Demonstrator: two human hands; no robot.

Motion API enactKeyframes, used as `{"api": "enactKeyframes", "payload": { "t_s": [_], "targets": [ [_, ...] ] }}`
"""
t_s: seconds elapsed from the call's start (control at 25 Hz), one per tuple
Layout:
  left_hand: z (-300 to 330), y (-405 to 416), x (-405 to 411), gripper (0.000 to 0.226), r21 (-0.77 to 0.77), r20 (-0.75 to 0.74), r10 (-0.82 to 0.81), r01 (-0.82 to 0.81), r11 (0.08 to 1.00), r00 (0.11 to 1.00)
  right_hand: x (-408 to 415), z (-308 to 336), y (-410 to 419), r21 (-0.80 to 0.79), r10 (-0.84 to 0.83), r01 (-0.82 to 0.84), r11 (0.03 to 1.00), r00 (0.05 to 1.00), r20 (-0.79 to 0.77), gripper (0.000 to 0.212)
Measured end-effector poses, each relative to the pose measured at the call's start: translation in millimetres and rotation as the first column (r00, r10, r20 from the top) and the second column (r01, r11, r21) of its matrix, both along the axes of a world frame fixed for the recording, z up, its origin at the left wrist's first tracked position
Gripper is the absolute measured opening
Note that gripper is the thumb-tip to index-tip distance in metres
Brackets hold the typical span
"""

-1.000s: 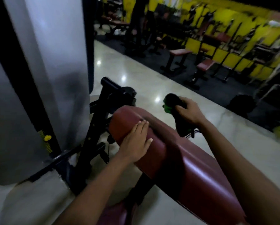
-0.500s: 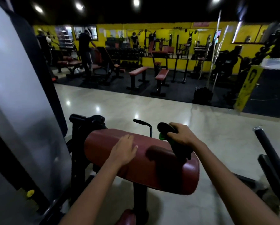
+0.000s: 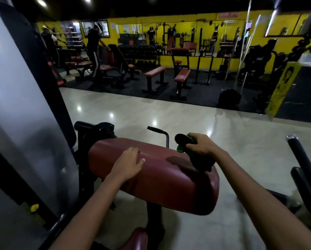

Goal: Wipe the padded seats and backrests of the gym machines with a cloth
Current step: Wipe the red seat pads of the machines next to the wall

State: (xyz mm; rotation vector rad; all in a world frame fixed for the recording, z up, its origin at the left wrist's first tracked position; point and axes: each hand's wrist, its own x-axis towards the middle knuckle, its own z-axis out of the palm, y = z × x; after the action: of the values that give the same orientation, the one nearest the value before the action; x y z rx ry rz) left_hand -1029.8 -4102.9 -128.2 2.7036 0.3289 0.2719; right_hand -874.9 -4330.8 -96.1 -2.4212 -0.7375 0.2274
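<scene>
A: Resting flat on the pad (image 3: 161, 179), the left hand (image 3: 128, 164) has its fingers spread near the pad's far left edge.

B: And the right hand (image 3: 201, 144)?

A: It grips the cloth (image 3: 196, 156) with curled fingers, at the pad's far right corner, the cloth draping onto the pad.

The pad (image 3: 161, 175) is dark red with a glossy sheen and a darker patch near its right end. The cloth (image 3: 192, 152) is green and black. The frame (image 3: 89, 141) is black, beside a grey panel (image 3: 19, 112) with a yellow pin (image 3: 34, 207). The floor (image 3: 187, 123) is pale cream marble, the mat (image 3: 169, 92) black, the far wall (image 3: 169, 20) yellow, the benches (image 3: 155, 70) red on black legs.
</scene>
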Motion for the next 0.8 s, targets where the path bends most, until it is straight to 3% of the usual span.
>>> {"api": "enactKeyframes", "payload": {
  "t_s": [0.28,0.36,0.52,0.6,0.8],
  "targets": [
    [-45.4,-55.4,71.9,0.038,0.012,-0.024,0.233,-0.232,0.973,0.972,75.3,-66.1,-19.7,-0.179,0.334,-0.340,0.923,0.941,-0.062,0.042],
    [-55.5,-70.4,77.3,0.037,0.052,-0.013,0.314,-0.313,0.948,0.949,77.6,-80.8,-25.3,-0.201,0.425,-0.430,0.880,0.902,-0.073,0.058],
    [-65.2,-86.7,79.0,0.044,-0.005,0.008,0.459,-0.459,0.888,0.888,66.1,-87.2,-27.4,-0.258,0.571,-0.529,0.809,0.810,0.131,0.067],
    [-71.1,-92.3,79.5,0.049,0.061,0.034,0.448,-0.450,0.891,0.893,56.9,-91.1,-29.4,-0.251,0.597,-0.544,0.800,0.764,0.246,0.071],
    [-76.6,-97.6,83.2,0.052,0.121,0.058,0.479,-0.482,0.868,0.876,84.4,-116.2,-26.1,-0.165,0.550,-0.525,0.835,0.806,0.219,0.070]
  ]
}}
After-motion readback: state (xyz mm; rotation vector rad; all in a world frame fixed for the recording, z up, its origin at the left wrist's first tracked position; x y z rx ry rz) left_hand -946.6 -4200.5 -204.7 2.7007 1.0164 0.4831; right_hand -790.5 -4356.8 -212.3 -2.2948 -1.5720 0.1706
